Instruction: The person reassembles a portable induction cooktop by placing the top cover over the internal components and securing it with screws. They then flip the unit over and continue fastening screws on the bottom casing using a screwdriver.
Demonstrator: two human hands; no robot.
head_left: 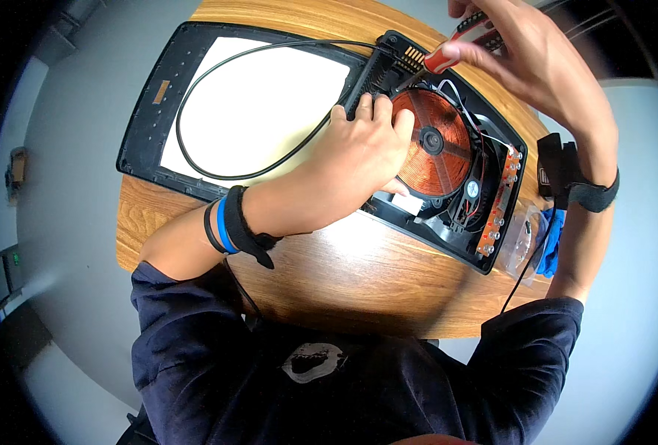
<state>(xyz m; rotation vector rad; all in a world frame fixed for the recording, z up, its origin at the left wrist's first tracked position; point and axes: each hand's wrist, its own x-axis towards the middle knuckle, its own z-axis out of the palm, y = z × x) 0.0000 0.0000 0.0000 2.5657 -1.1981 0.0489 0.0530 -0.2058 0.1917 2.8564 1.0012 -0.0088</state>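
An opened induction cooker base [485,256], a black shell, lies on the table at the right with its inside showing. In it sits a round copper coil [451,159]. My left hand [370,144] spans the coil's left side, fingers bent over its far edge and thumb near a small white piece [408,202] at the near edge. My right hand [529,55] is closed around the red and black handle of a screwdriver [444,59]. The screwdriver's shaft slants down-left to the shell beside the coil's far edge; its tip is hard to make out.
The cooker's black-framed top panel [140,141], pale inside, lies left of the base. A black cable [179,126] loops over it. An orange circuit strip [501,204] lines the base's right end. Beyond are a clear plastic bag [520,236] and blue cloth [551,245] on the wooden table [321,274].
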